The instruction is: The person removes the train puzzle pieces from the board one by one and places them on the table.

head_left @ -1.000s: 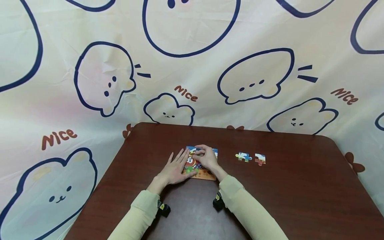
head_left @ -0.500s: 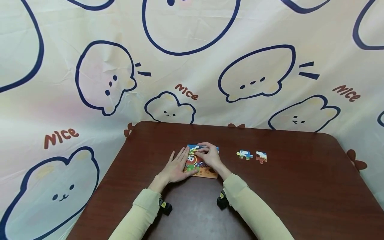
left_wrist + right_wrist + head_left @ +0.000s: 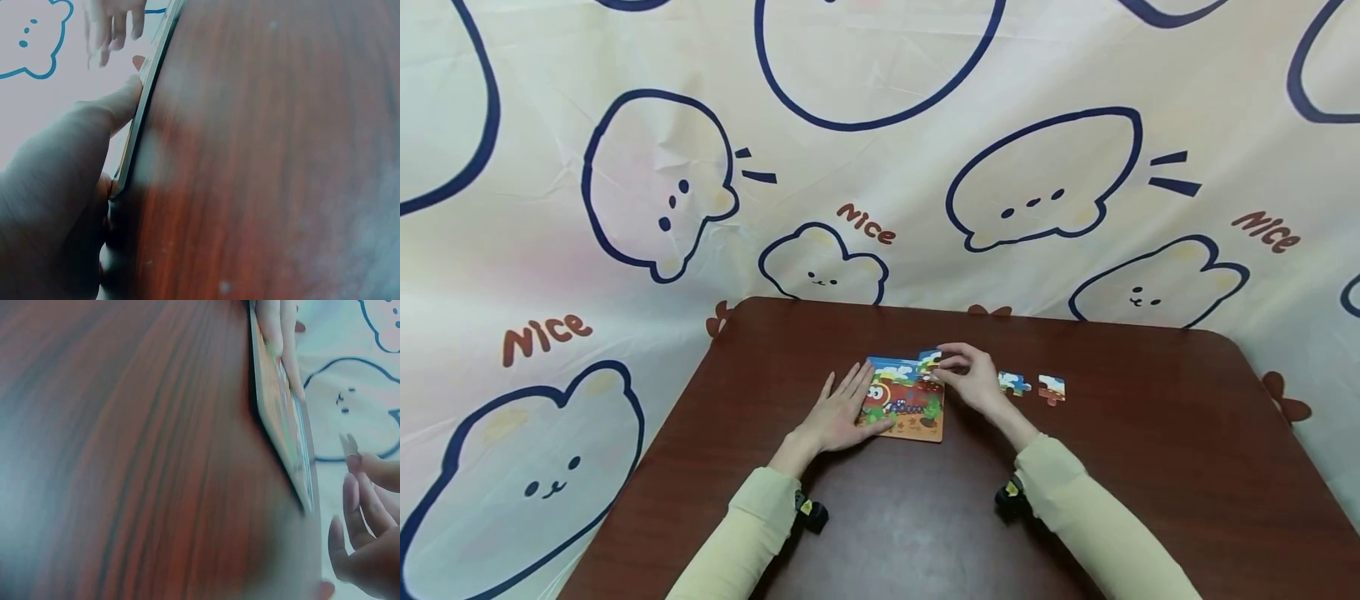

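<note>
A colourful jigsaw puzzle board, with a cartoon red figure and an orange lower strip, lies on the table. My left hand rests on its left side, fingers extended and thumb along the lower part; in the left wrist view the thumb touches the board's edge. My right hand pinches a blue and white puzzle piece between thumb and fingers, at the board's upper right corner. In the right wrist view this piece stands edge-on, raised above the board.
Two loose puzzle pieces lie right of the board: a blue and white one, partly behind the right hand, and one with brown and white. The brown table meets a cartoon-printed curtain at its back edge.
My right hand has moved right from the board's upper middle to its upper right corner, bringing the pinched piece into view. More of the picture shows. My left hand has stayed on the board.
</note>
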